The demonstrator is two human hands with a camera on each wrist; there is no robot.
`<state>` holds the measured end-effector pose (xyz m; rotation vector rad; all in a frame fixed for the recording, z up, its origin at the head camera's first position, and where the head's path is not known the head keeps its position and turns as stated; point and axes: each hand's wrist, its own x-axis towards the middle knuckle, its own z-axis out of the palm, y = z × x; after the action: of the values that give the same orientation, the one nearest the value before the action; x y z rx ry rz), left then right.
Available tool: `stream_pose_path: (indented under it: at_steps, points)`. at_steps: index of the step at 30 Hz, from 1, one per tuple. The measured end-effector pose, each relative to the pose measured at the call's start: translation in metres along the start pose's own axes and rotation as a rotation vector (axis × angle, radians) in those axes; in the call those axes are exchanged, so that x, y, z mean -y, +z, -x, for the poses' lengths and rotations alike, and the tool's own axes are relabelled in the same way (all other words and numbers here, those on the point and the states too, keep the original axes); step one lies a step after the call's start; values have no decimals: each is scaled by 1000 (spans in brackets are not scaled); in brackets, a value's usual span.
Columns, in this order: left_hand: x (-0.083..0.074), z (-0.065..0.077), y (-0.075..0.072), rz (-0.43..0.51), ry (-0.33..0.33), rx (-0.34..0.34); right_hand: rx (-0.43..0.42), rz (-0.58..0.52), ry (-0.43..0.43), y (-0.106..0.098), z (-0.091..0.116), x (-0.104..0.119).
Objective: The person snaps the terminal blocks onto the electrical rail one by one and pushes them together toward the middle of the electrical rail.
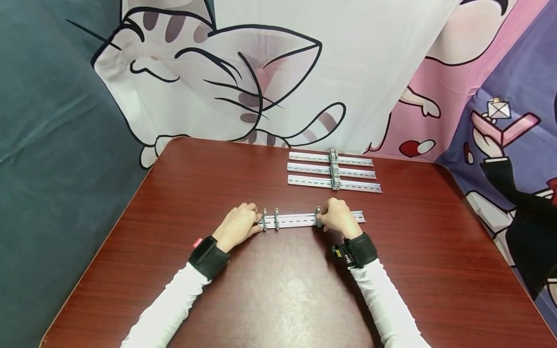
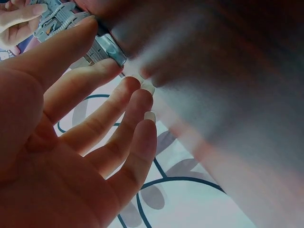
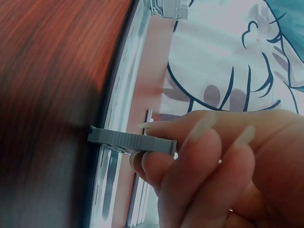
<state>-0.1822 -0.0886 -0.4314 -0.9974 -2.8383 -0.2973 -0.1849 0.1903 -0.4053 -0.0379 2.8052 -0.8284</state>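
A slotted metal DIN rail [image 1: 298, 221] lies across the table in front of the person. My left hand [image 1: 237, 224] holds its left end between thumb and index finger, the other fingers stretched out beyond in the left wrist view. Two grey terminal blocks [image 1: 276, 219] stand on the rail close to that hand. Toward the right end, my right hand [image 1: 339, 215] pinches another grey terminal block [image 3: 128, 141] between thumb and fingers. This block sits crosswise over the rail, its far end at the rail's edge in the right wrist view.
Farther back on the brown table [image 1: 196, 179], three more DIN rails [image 1: 309, 181] lie parallel, with a row of grey terminal blocks [image 1: 334, 169] across them. A cloth printed with a cartoon cat [image 1: 278, 63] hangs behind the table's far edge.
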Motion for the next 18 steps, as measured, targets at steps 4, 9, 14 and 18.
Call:
stream_pose_path:
  at_steps: [4,9,14,18]
  points:
    - [0,0,0,-7,10,-1,-7,-16,-17,3,0,2]
    - [0,1,0,7,8,-7,-25,-29,-43,7,0,5]
    - [0,1,0,4,9,-9,-45,-24,-61,9,1,6]
    - [0,0,2,7,2,-9,-160,38,-98,8,5,9]
